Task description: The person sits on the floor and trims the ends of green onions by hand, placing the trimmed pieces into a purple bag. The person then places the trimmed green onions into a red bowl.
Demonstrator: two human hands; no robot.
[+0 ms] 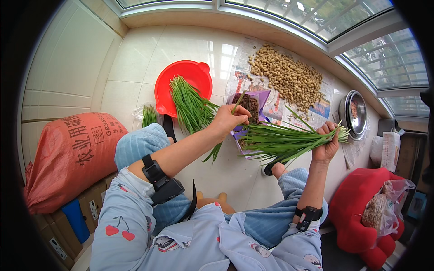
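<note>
My right hand [326, 142] is wrapped round the pale stem end of a bunch of green chives [287, 139], whose leaves point left. My left hand [229, 119] is in a pinch just left of the leaf tips. A chive leaf [214, 152] runs through its fingers, one end sticking up above them and the other hanging below. Beyond my left hand, a large heap of chives [192, 104] lies over the rim of a red plastic basin [165, 74]. A purple box or bag [258, 95] with dark brown contents stands behind both hands, partly hidden by the leaves.
Peanuts in shells [289, 74] are spread on newspaper [242, 74] by the window. Metal bowls [357, 115] stand at right. A smaller chive bundle [148, 115] lies by my left knee. A full red sack [74, 156] is at left, a red plush item [357, 212] at right.
</note>
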